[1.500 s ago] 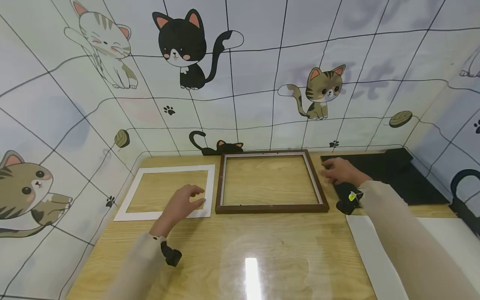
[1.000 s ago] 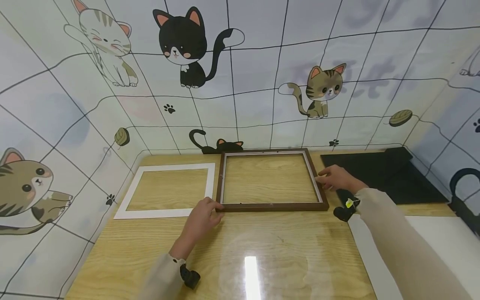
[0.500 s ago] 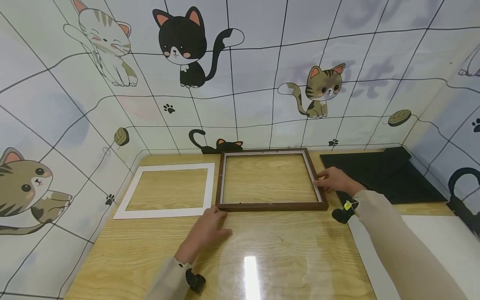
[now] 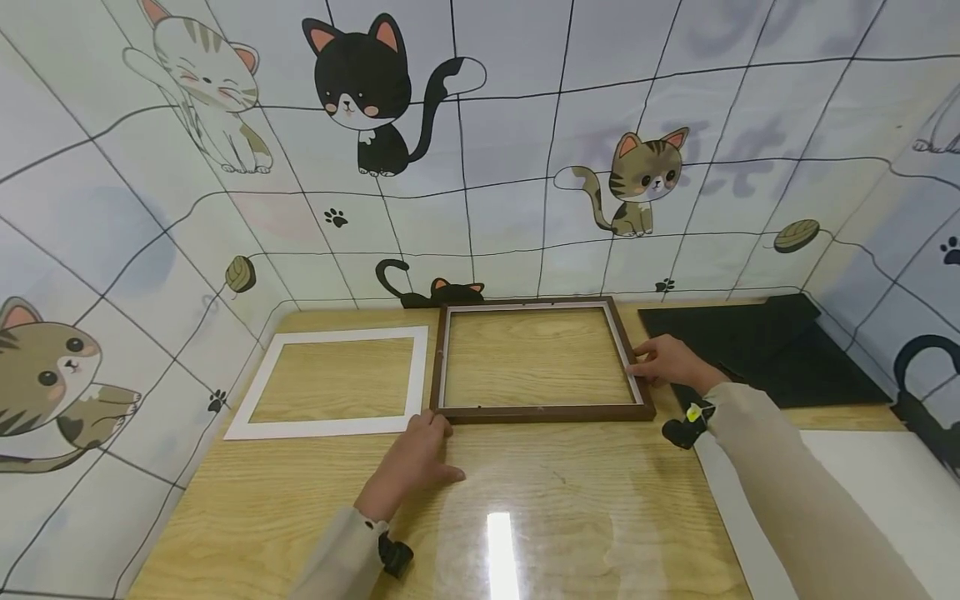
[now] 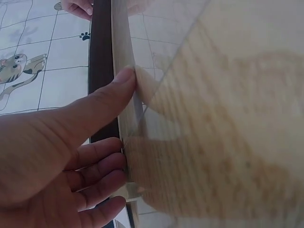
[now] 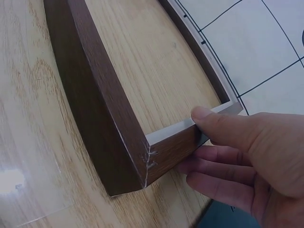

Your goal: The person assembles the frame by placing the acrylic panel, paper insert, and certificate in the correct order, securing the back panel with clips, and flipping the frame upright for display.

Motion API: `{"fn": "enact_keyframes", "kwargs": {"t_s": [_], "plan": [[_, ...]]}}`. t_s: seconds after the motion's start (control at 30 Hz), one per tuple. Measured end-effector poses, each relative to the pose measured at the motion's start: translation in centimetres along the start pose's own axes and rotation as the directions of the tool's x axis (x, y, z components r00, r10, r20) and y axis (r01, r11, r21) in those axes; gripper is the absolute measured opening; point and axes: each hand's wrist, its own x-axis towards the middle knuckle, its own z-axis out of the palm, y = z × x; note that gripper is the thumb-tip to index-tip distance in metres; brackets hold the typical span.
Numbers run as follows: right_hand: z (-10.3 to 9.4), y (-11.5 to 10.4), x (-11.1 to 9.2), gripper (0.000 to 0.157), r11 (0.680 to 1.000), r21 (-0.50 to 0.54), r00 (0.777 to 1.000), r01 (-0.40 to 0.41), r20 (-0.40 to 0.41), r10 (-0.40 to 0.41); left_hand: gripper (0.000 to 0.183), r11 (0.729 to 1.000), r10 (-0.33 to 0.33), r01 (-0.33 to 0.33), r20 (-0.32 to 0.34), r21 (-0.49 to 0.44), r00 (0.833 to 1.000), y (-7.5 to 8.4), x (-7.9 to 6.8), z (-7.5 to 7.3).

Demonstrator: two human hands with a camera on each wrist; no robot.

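A brown picture frame (image 4: 547, 414) lies at the back middle of the table, a pale inner lip along its opening. My right hand (image 4: 671, 363) grips its right side; in the right wrist view the thumb (image 6: 202, 112) is on the upper edge and the fingers curl below the outer face. My left hand (image 4: 411, 463) is at the frame's front left corner, fingertips right at it and thumb spread away towards the front. Just in front lies a clear, glossy sheet (image 4: 558, 508) reflecting a light. In the left wrist view, the thumb overlaps the sheet's edge.
Left of the frame lies a white picture mat (image 4: 315, 430) with a rectangular opening. A black board (image 4: 780, 358) is at the back right, with a white sheet (image 4: 862, 475) in front, partly under the right sleeve. Cat-printed walls (image 4: 525, 167) border the table.
My left hand has moved right from over the white mat to the frame's corner, its thumb then spreading. My right hand has shifted left onto the frame's right side and grips it.
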Motion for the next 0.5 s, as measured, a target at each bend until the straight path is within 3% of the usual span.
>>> {"fn": "enact_keyframes", "kwargs": {"t_s": [0.5], "plan": [[0.11,0.11,-0.07,0.057,1.000,0.022,1.000,0.003,-0.001,-0.003,0.061,0.998,-0.007,0.007,0.008,0.058,1.000,0.39,0.37,-0.15]]}}
